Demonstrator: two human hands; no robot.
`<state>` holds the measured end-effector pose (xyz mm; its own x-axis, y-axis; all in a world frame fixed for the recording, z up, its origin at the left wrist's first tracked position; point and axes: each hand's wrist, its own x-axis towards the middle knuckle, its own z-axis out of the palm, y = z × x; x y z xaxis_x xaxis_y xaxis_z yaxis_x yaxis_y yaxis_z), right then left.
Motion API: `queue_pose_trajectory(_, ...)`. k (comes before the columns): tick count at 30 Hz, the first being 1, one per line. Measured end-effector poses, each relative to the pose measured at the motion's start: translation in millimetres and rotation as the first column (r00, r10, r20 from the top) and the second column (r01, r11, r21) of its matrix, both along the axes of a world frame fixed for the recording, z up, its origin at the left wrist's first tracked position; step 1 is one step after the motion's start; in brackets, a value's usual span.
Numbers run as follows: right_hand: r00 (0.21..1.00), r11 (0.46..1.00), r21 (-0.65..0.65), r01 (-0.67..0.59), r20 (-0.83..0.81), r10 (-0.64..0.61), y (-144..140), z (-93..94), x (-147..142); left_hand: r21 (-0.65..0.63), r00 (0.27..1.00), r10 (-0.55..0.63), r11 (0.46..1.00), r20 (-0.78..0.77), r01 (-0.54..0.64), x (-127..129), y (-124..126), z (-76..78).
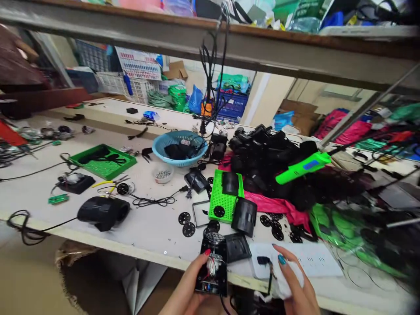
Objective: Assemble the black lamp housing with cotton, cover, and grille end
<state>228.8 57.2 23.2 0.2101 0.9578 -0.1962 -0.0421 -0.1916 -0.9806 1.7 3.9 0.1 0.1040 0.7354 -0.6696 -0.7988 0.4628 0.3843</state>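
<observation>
Through my camera I cannot read any word, number or brand with certainty; I find only places which carry marks. The white panel (pixel 139 63) at the back has rows of red and blue marks, too small for me. On the shelf (pixel 131 27), the green bag (pixel 306 15) bears pale print and the white tray (pixel 370 30) faint grey characters on its edge, both unclear. The socket strip (pixel 313 259) on the desk (pixel 147 229) shows tiny reddish marks, also not readable.

Bright, diffuse light, blurred sides; right edge — smeared, dark
</observation>
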Motion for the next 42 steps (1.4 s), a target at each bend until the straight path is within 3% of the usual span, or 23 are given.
queue_pose_trajectory(3,0.962,0.997,-0.080,0.002,-0.271,-0.024,10,12.2,-11,-0.004,0.999,0.048,0.999,-0.021,-0.048,3,-2,7.5)
queue_pose_trajectory(6,0.866,0.995,-0.096,-0.029,-0.499,-0.023,16,27.7,-19,-0.019,0.998,0.062,0.998,-0.022,-0.063,6,-2,10.8)
queue_pose_trajectory(9,0.753,0.973,-0.097,-0.211,-0.651,0.098,20,37.8,-23,-0.028,0.997,0.070,0.997,-0.025,-0.071,6,0,10.9)
queue_pose_trajectory(11,0.738,0.949,-0.090,-0.302,-0.652,0.173,22,39.0,-26,-0.023,0.996,0.074,0.997,-0.049,-0.075,5,-2,13.1)
queue_pose_trajectory(17,0.872,0.918,-0.087,-0.387,-0.357,0.334,27,28.1,-33,0.036,0.986,0.064,0.998,-0.156,-0.059,4,-11,26.9)
queue_pose_trajectory(20,0.894,0.893,-0.055,-0.447,-0.064,0.444,33,25.8,-34,0.036,0.983,0.034,0.999,-0.178,-0.028,3,-13,29.2)
queue_pose_trajectory(24,0.740,0.770,0.120,-0.627,0.400,0.540,38,33.0,-40,0.070,0.982,-0.012,0.997,-0.189,0.026,3,-13,30.3)
queue_pose_trajectory(28,0.587,0.641,0.096,-0.762,0.520,0.620,41,41.3,-55,0.105,0.979,-0.052,0.992,-0.198,0.073,9,-13,29.3)
queue_pose_trajectory(30,0.494,0.526,0.122,-0.842,0.567,0.659,45,43.3,-63,0.130,0.974,-0.053,0.988,-0.220,0.083,12,-13,28.4)
queue_pose_trajectory(33,0.409,0.373,0.215,-0.902,0.701,0.584,54,45.6,-70,0.210,0.937,-0.045,0.970,-0.347,0.124,15,-12,31.2)
queue_pose_trajectory(35,0.364,0.340,0.198,-0.919,0.754,0.546,58,47.0,-73,0.235,0.881,-0.045,0.956,-0.470,0.175,15,-10,36.6)
queue_pose_trajectory(38,0.288,0.339,0.105,-0.935,0.783,0.551,61,48.1,-74,0.225,0.810,-0.058,0.947,-0.583,0.229,15,-7,45.4)
queue_pose_trajectory(42,0.182,0.351,0.041,-0.935,0.907,0.379,63,50.6,-74,0.238,0.796,-0.051,0.941,-0.603,0.240,16,-4,49.1)
